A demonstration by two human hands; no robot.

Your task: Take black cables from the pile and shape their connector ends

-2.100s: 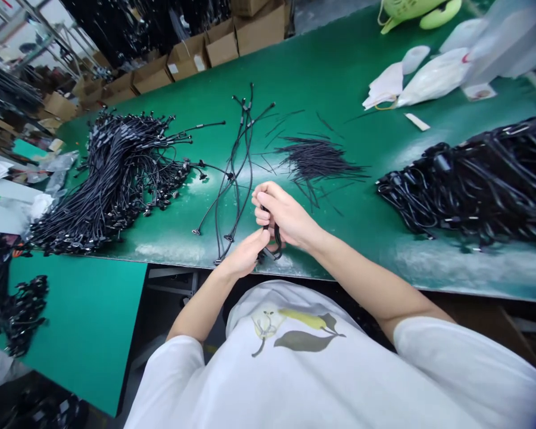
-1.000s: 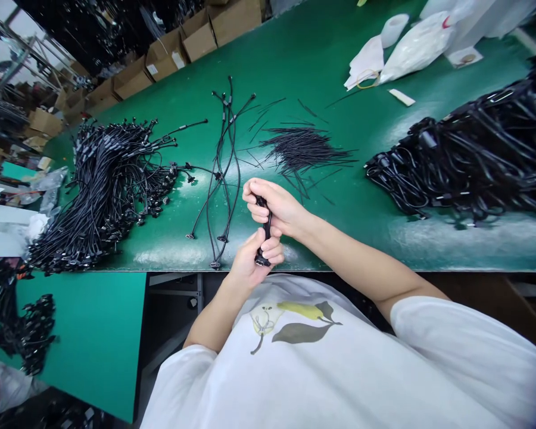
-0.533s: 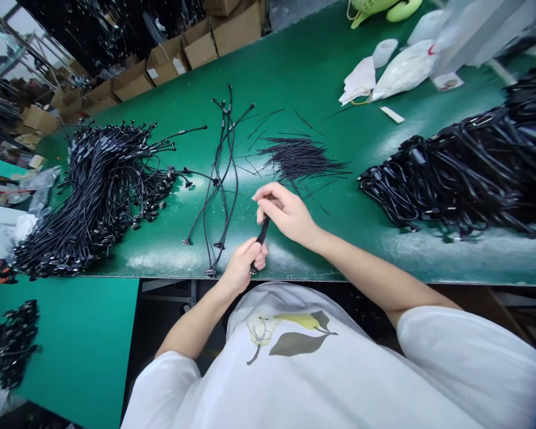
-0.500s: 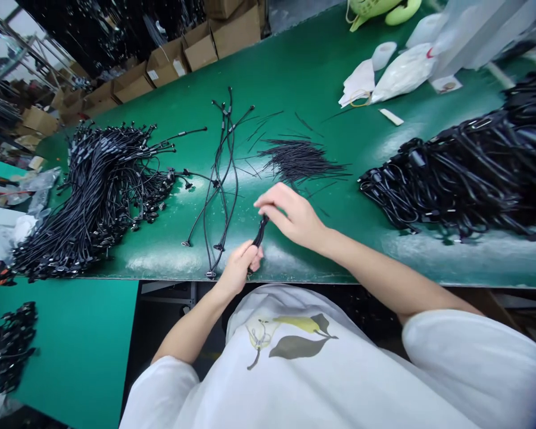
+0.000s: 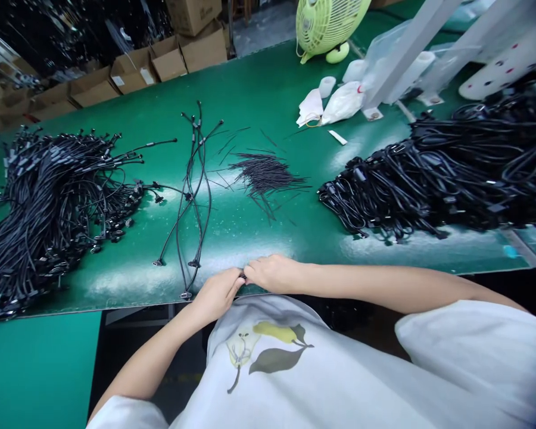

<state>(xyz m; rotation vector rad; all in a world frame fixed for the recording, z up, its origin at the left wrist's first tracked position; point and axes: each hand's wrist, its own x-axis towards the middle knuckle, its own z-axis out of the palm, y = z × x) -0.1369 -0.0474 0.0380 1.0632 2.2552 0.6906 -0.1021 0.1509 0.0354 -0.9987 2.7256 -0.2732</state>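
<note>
My left hand (image 5: 218, 292) and my right hand (image 5: 270, 274) meet near the table's front edge, fingers closed on a folded black cable (image 5: 242, 275). Only a small dark piece of it shows between my fingertips; the rest is hidden by my hands. To the left, several loose black cables (image 5: 205, 196) with small connectors lie crossed. Beyond my hands is a pile of thin black ties (image 5: 268, 173), with a few strays around it.
At left lies a large heap of straight black cables (image 5: 49, 196). At right is a long heap of coiled cables (image 5: 397, 185). A green fan (image 5: 328, 24), a white bag (image 5: 343, 102) and a paper roll (image 5: 327, 87) stand farther back, and cardboard boxes (image 5: 134, 71) line the far edge.
Both hands have come down toward the table's front edge, and my right hand has lowered to meet my left. The cable is now mostly covered. The view has shifted to the right.
</note>
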